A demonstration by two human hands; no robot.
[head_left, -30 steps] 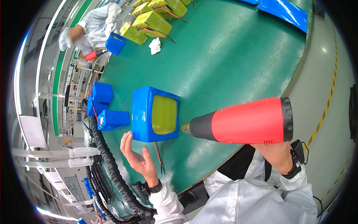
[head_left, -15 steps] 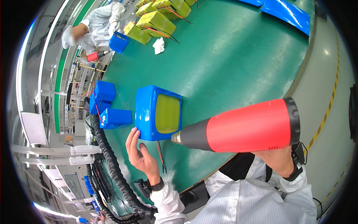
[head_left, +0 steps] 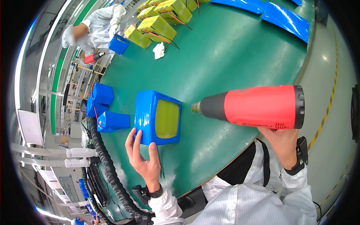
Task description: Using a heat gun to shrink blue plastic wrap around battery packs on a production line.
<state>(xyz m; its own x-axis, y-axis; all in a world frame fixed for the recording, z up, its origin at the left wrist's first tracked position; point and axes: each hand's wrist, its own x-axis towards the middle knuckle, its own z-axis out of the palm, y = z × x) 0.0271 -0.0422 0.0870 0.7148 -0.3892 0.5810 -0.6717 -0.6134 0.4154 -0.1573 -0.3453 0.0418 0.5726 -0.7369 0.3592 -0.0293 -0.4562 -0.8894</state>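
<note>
A battery pack in glossy blue shrink wrap stands on the green table, its yellow-green end bare inside the wrap's opening. My left hand has its fingers apart, with fingertips against the pack's near left edge and the thumb by its near side. Red and black wires come out from under the pack beside the thumb. My right hand is closed round the handle of a red and black heat gun. The gun's metal nozzle points left toward the pack's open end, a short gap away; the grip is mostly hidden behind its body.
Blue-wrapped packs stand at the left beside a black corrugated hose. Several yellow-green packs with wires and a crumpled white cloth lie farther off. Blue sheets lie far right. A co-worker handles another blue pack.
The heat gun has moved up and to the right, so its nozzle is now farther from the pack. My left thumb has swung right, away from the fingers.
</note>
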